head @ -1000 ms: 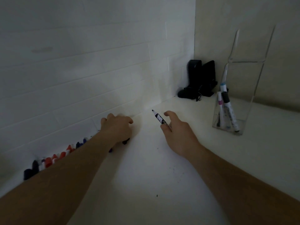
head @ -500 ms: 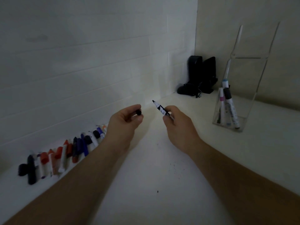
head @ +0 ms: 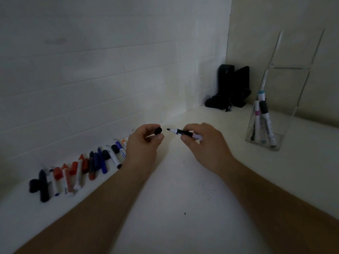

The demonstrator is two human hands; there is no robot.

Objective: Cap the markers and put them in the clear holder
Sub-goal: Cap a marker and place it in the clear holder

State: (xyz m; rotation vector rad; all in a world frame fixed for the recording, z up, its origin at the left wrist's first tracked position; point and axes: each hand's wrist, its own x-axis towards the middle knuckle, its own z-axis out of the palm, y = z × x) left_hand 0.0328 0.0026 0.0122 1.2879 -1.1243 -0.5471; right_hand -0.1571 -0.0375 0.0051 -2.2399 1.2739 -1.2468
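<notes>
My left hand (head: pixel 145 143) pinches a black cap (head: pixel 158 131) between thumb and fingers, its open end facing right. My right hand (head: pixel 203 143) holds an uncapped black marker (head: pixel 180 132) level, tip pointing left at the cap with a small gap between them. The clear holder (head: pixel 278 142) stands at the right and has three capped markers (head: pixel 264 123) upright in it. Along the wall at the left lies a row of loose markers and caps (head: pixel 82 169) in black, red, blue and orange.
The white counter (head: pixel 183 208) runs into a corner. A black device with a cable (head: pixel 231 87) stands in that corner, behind and left of the holder. White tiled wall (head: pixel 91 79) borders the counter on the left.
My left hand lifted a black cap out of the marker row and brought it up to the right. My right hand turned the marker level, so its tip points at the cap.
</notes>
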